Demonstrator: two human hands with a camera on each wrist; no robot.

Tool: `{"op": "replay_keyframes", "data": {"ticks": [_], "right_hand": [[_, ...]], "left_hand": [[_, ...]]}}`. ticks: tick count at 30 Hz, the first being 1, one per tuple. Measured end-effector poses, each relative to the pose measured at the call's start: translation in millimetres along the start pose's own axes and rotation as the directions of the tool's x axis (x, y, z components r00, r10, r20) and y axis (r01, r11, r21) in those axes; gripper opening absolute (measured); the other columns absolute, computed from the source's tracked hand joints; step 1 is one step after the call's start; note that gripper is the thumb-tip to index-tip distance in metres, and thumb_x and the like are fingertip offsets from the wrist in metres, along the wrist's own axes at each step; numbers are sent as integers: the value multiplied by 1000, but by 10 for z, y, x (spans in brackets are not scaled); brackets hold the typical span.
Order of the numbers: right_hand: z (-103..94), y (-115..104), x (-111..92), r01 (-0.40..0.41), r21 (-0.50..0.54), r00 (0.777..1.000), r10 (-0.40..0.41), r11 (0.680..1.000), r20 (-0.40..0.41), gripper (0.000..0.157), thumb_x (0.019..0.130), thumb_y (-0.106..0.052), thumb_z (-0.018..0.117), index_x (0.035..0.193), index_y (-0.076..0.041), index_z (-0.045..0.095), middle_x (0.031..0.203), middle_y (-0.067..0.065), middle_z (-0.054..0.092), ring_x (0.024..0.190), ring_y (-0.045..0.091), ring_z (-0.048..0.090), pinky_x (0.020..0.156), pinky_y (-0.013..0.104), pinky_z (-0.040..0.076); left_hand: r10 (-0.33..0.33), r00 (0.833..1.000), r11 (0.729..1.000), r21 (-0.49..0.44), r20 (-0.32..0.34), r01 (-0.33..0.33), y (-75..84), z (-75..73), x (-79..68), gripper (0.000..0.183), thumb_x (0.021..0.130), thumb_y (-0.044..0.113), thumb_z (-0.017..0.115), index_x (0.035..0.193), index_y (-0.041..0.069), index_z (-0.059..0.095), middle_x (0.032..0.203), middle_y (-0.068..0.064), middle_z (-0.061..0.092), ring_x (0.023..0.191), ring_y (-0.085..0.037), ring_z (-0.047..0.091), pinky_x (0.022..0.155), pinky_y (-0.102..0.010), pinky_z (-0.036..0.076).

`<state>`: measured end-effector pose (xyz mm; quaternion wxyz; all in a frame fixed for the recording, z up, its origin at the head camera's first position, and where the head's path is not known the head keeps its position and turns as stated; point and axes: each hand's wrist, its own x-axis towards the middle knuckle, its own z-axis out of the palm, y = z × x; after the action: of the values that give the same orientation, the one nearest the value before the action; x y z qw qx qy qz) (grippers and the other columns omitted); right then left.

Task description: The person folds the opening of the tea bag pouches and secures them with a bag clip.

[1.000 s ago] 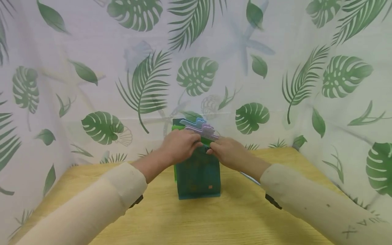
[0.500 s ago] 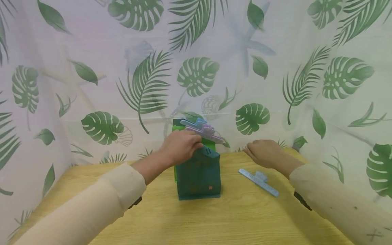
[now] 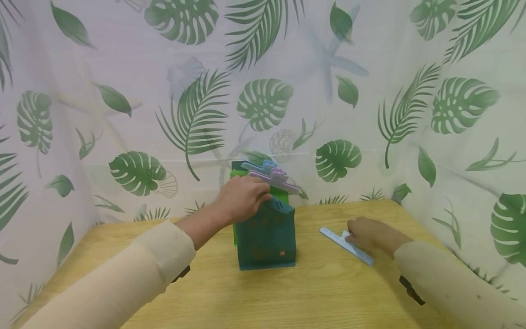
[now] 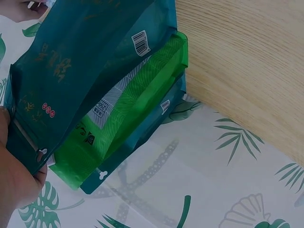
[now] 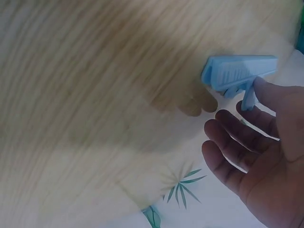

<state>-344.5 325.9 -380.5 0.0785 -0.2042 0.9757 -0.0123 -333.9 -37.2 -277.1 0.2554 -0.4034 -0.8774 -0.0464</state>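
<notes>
A dark teal pouch (image 3: 267, 237) stands upright on the table, its top edge folded over. My left hand (image 3: 244, 196) pinches that folded top; in the left wrist view the thumb lies over the pouch (image 4: 71, 80) near its hang hole. Behind it stand a bright green pouch (image 4: 114, 114) and another teal pouch (image 4: 156, 114). A purple bag clip (image 3: 275, 178) and a blue bag clip (image 3: 259, 165) sit on the tops behind. To the right, a light blue bag clip (image 3: 347, 246) lies on the table. My right hand (image 3: 370, 235) pinches its handle between thumb and index finger, the other fingers loosely bent.
The wooden table (image 3: 328, 292) meets a leaf-printed cloth (image 3: 263, 59) at the back and on both sides. The pouches stand near the table's back middle, left of the light blue clip.
My right hand has left the front pouch's top, moved right, and come down to the light blue clip's handle. The left hand has stayed on the fold.
</notes>
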Motion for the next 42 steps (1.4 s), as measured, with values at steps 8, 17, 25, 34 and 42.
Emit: {"op": "replay_keyframes", "data": {"ticks": [8, 17, 25, 34, 42], "right_hand": [[-66, -8, 7, 75, 103, 996, -70, 992, -54, 17, 95, -18, 67, 87, -6, 59, 76, 0, 57, 67, 13, 50, 62, 30, 44], [-508, -175, 34, 188, 98, 980, -180, 977, -86, 34, 97, -21, 65, 114, 7, 58, 73, -2, 62, 63, 8, 56, 66, 33, 52], [-930, -335, -5, 258, 24, 954, -250, 966, -165, 28, 97, -23, 67, 109, 2, 69, 81, -4, 66, 72, 7, 58, 75, 39, 54], [-1122, -531, -48, 308, 52, 887, -267, 950, -375, 27, 93, -21, 72, 111, -1, 66, 91, -1, 67, 73, 8, 57, 75, 37, 52], [-1098, -720, 27, 384, 63, 845, -322, 921, -427, 13, 88, -18, 76, 92, -11, 66, 76, -8, 58, 65, 7, 49, 65, 30, 46]], "left_hand": [[-2, 1000, 1000, -7, 6, 2, 5, -3, -12, 32, 99, 28, 64, 71, 17, 52, 66, 5, 50, 61, -12, 52, 55, -27, 37], [-5, 1000, 1000, 2, 14, 5, -11, -33, -20, 33, 100, 29, 62, 71, 17, 50, 65, 5, 49, 60, -12, 50, 56, -27, 37], [-3, 1000, 1000, 1, 12, 3, -26, -32, -21, 33, 100, 29, 62, 71, 17, 51, 66, 5, 50, 61, -12, 50, 56, -28, 38], [1, 1000, 1000, -13, 7, -1, -25, -23, -22, 24, 99, 29, 63, 78, 17, 61, 71, 5, 58, 64, -12, 55, 56, -27, 41], [10, 1000, 1000, -25, 6, -10, -10, -26, -12, 22, 99, 28, 64, 80, 16, 64, 73, 4, 59, 65, -12, 57, 56, -27, 41]]}}
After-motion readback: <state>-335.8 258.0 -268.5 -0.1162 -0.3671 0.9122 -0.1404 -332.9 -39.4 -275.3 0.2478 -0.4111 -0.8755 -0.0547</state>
